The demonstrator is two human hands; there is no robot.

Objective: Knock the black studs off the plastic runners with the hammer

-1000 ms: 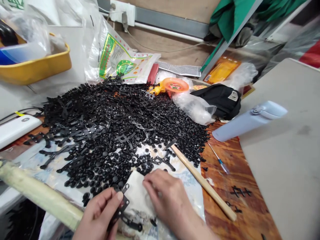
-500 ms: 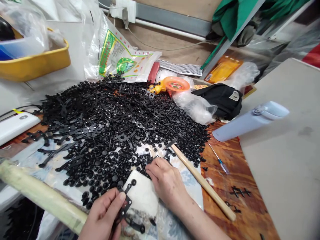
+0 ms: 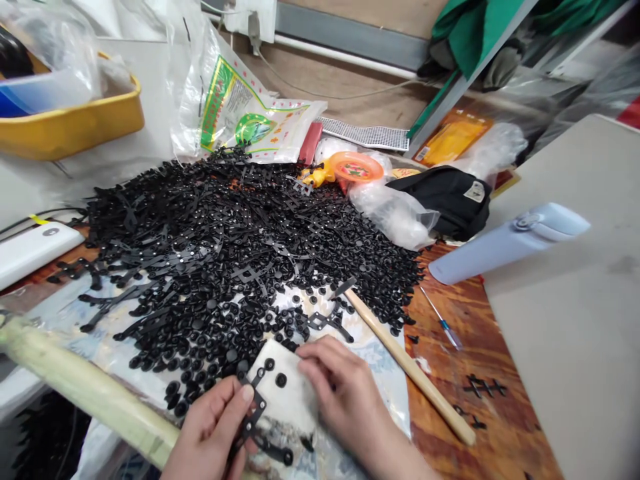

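My left hand (image 3: 210,427) is shut on a black perforated plastic strip (image 3: 257,413) with round black studs fixed along it, and the strip's upper end lies over a white foam pad (image 3: 285,393). My right hand (image 3: 340,390) rests on the pad's right edge, with no held piece visible. A loose black stud (image 3: 281,380) sits on the pad between my hands. Just beyond the pad spreads a large heap of black plastic strips and studs (image 3: 240,253), lying on a patterned plastic sheet (image 3: 380,373).
A wooden stick (image 3: 410,367) lies right of the heap, and a pale bamboo pole (image 3: 85,387) crosses the lower left. On the right stand a pale blue flask (image 3: 510,243) and a grey board (image 3: 565,333). A yellow tray (image 3: 75,120) and plastic bags lie behind.
My right hand has moved back from the heap's edge onto the white pad, and a loose stud now shows on the pad. My left hand still holds the strip.
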